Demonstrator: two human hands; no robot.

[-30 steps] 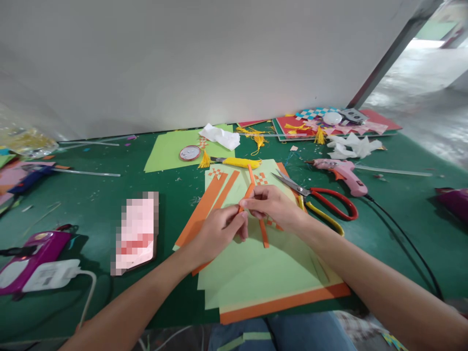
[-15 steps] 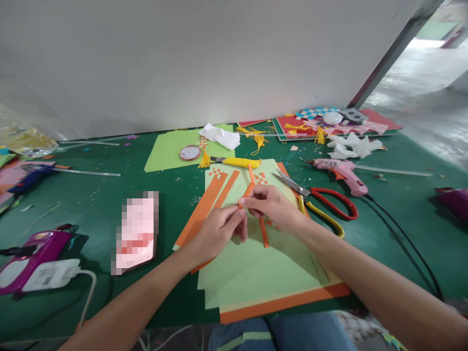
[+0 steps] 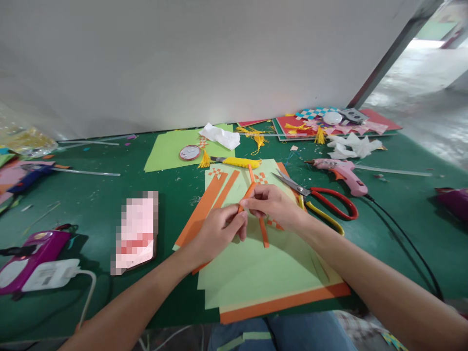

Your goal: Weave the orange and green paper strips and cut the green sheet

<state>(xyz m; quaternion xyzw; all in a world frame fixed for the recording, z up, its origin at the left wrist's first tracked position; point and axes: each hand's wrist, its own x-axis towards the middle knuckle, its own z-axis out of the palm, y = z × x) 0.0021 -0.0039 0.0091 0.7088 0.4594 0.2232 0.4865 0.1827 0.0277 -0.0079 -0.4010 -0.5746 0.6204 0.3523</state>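
Observation:
Between my two hands is a narrow orange paper strip [image 3: 249,192], held above the stacked light green sheets [image 3: 263,273]. My right hand [image 3: 268,201] pinches it between thumb and fingers. My left hand [image 3: 224,225] is closed at the strip's lower end, thumb against the bent fingers. Another orange strip [image 3: 263,233] lies on the green paper below my right hand. Small orange-and-white checkered woven pieces [image 3: 261,179] rest near the hands, one partly hidden by my right hand. Wider orange strips [image 3: 204,214] lie left of my hands.
Red- and yellow-handled scissors [image 3: 303,190] and a pink glue gun [image 3: 341,173] lie to the right. A yellow utility knife [image 3: 239,162] and a tape roll [image 3: 189,153] are behind. At left are a phone [image 3: 137,229] and a purple power strip [image 3: 47,243].
My left hand's thumb has shifted slightly down from the strip. My right hand keeps its pinch, nearly still. Everything else on the table stays put.

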